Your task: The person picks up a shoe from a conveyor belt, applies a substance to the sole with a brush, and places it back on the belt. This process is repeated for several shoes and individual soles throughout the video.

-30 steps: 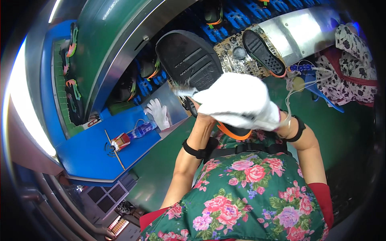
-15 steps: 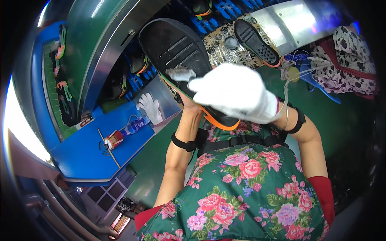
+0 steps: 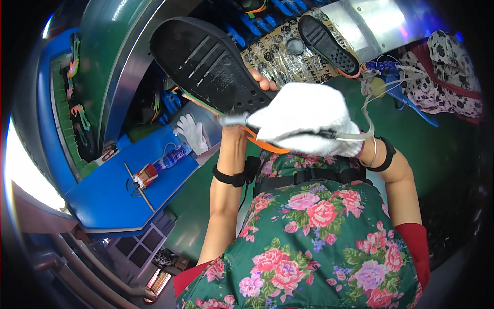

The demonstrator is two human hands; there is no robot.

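A large black shoe sole (image 3: pixel 216 64) with an orange and green rim is held up in front of me, its grooved, perforated face turned toward the camera. My left hand (image 3: pixel 263 81) is closed round it from beneath; bare fingertips show at its right edge, and the rest is hidden. In a white knit glove, my right hand (image 3: pixel 311 116) grips a brush (image 3: pixel 235 120) with a clear tube (image 3: pixel 360 135) running back along the wrist. The blurred bristles are at the sole's lower left edge; whether they touch it I cannot tell.
Another black sole (image 3: pixel 329 46) lies beside a round cup (image 3: pixel 295 46) on a taped cardboard pad (image 3: pixel 272 51). On the blue shelf (image 3: pixel 103 198) are a white glove (image 3: pixel 191 134), a bottle (image 3: pixel 173 157) and a red packet (image 3: pixel 146 176). Patterned cloth (image 3: pixel 442 77) hangs at right.
The sole has shifted left and slightly up, and my left fingertips have come into sight at its right edge. The brush has moved down off the sole's face to its lower left edge.
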